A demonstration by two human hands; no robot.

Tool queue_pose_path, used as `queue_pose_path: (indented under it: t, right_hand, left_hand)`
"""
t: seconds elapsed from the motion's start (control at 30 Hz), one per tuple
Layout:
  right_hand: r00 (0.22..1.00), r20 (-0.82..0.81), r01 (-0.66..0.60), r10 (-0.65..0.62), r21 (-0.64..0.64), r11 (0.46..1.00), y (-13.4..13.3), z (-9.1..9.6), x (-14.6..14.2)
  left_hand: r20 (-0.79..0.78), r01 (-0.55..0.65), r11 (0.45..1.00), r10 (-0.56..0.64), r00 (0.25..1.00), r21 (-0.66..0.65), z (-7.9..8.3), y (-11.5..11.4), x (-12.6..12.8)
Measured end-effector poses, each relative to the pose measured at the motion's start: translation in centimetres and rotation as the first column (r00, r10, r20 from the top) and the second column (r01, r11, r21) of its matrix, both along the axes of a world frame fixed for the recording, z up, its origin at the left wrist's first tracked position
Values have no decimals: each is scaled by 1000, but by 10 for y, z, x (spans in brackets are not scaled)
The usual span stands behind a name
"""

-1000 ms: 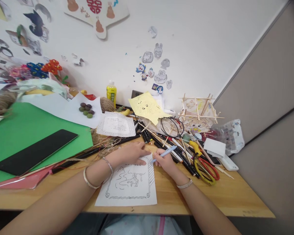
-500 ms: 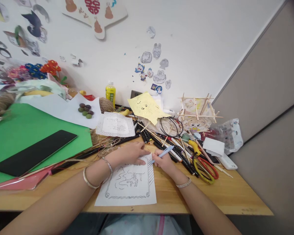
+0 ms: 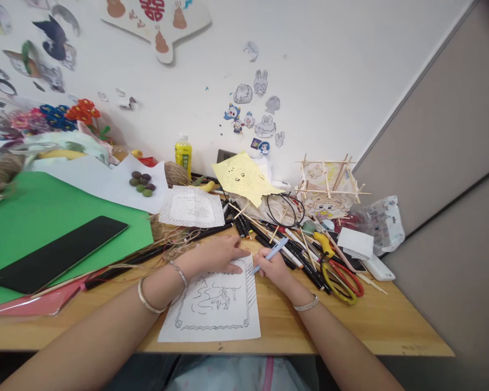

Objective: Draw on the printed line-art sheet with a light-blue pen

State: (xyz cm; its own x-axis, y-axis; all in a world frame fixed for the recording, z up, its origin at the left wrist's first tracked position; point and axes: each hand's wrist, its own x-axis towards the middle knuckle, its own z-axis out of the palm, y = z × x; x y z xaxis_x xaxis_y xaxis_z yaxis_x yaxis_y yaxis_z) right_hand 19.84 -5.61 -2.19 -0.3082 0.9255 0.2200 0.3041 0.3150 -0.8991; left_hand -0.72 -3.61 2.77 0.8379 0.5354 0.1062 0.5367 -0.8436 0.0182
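White paper with line drawings, our sheet (image 3: 217, 312), is lying just inside the near edge of the wooden table (image 3: 283, 328), with bare wood stretching from its right side toward the table's right corner. Our left hand (image 3: 220, 255) is resting open across the sheet's top, fingers loosely parted. Our right hand (image 3: 271, 267) is gripping a light blue pen (image 3: 276, 248) at the sheet's right border; the pen is slanting, writing end pointing leftward and toward us, back end pointing away. We cannot tell whether its tip is touching. Beyond, markers (image 3: 309, 271) are crowding the wood. Farther right, a clear plastic bag (image 3: 387, 222) is lying, its contents unclear to us. By the wall, a capped yellow bottle (image 3: 183, 155) is standing upright.
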Motion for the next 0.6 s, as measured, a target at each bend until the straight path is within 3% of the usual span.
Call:
queue_pose_path:
  t: [0.27, 0.6]
  right_hand:
    - [998, -61, -9, 4, -77, 997, 1, 0, 1]
    - [989, -126, 76, -76, -4, 997, -3, 9, -3]
  left_hand:
    - [-21, -14, 1000, 14, 1000, 2, -1, 0, 0]
    - [-13, -90, 995, 90, 996, 45, 1, -4, 0]
